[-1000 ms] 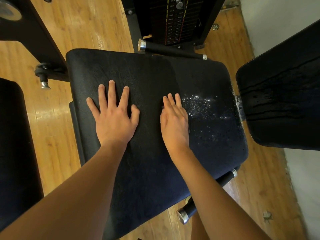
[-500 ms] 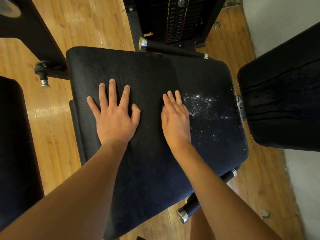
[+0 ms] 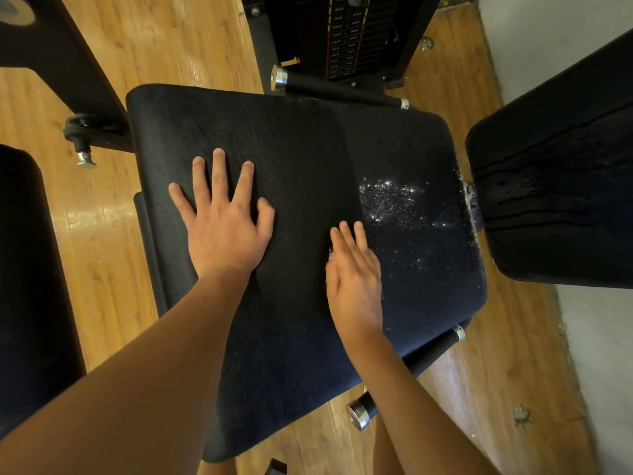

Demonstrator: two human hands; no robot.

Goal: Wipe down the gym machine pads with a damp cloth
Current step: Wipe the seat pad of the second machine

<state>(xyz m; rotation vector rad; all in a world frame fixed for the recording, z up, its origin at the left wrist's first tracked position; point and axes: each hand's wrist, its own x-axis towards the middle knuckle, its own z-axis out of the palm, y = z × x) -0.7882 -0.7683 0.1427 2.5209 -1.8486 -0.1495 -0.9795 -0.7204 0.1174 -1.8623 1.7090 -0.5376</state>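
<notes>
While both hands lie flat on the seat pad (image 3: 308, 149), no cloth shows anywhere in view. Left hand (image 3: 224, 234): fingers spread and straight, palm down on the pad's left half, gripping nothing. Right hand (image 3: 354, 272): fingers straight and together, palm down near the pad's middle, also gripping nothing. Its fingertips sit just beside a patch of water droplets (image 3: 390, 200) on the right half.

Judgement: the step in hand is wiping this seat, and the wet patch is not yet spread or dried. To do it well, get the damp cloth under the right palm and brace with the left. Sweep in overlapping passes from the wet side across to the dry left side, then take the edges and the seam by the back pad (image 3: 555, 200). Bare palms only smear.

Surface: black textured vinyl, a bit cracked, so it likely holds moisture in the grain.

Room: wooden floor (image 3: 102, 252), a weight stack (image 3: 342, 36) at the top, and a black bar (image 3: 342, 92) with metal caps behind the seat. Another bar (image 3: 421, 358) sits under the seat's near edge. A third dark pad (image 3: 30, 269) is at far left, with a pale grey strip (image 3: 548, 39) at right.
</notes>
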